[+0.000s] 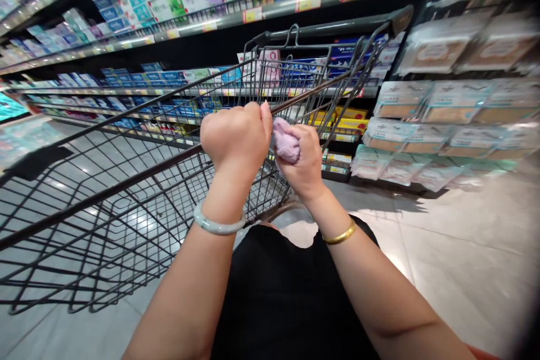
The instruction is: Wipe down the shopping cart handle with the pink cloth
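A dark metal shopping cart [169,158] stretches across the left and middle of the view. My left hand [238,134] is closed in a fist around the cart's dark side rail, its thumb at the right end of the fist. Just to its right, my right hand [304,157] is closed on a crumpled light purple cloth [287,140], which bulges out toward my left hand. The cloth lies close against the rail; whether it touches the rail is hard to tell. The cart's handle bar [337,28] is beyond my hands.
Behind the cart, long shelves [169,34] hold rows of boxed goods. Packaged items [447,109] hang in tiers at the right. Pale tiled floor [455,247] shows at the lower right and through the cart's mesh.
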